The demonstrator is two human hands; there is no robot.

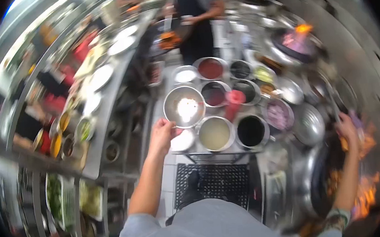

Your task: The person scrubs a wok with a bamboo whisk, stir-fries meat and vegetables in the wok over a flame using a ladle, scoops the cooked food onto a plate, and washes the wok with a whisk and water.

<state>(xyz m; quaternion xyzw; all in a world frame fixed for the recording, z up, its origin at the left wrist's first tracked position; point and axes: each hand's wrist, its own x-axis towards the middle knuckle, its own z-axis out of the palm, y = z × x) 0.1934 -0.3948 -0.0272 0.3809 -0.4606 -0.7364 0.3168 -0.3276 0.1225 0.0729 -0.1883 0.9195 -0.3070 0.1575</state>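
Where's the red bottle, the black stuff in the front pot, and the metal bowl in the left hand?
Red bottle (232, 111): head view, on its body.
Black stuff (251, 131): head view, middle of its surface.
Metal bowl (170, 107): head view, left inside wall.

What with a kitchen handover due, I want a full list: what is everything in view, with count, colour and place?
Metal bowl: 1, silvery, over the pots' left side
Pale liquid: 1 pot, yellowish, near row
Black liquid: 1 pot, beside it
Red sauce: 1 pot, far row
Bottle: 1, red, among pots
White plates: several, left counter
Wok: 1, dark, lower right
Flames: several, orange, right
Floor mat: 1, black, below
Other person: 1, dark apron, far side
Smaller items: too blurred to count
Left hand: 1, bare, gripping the bowl
Right hand: 1, bare, right, gripping a long handle
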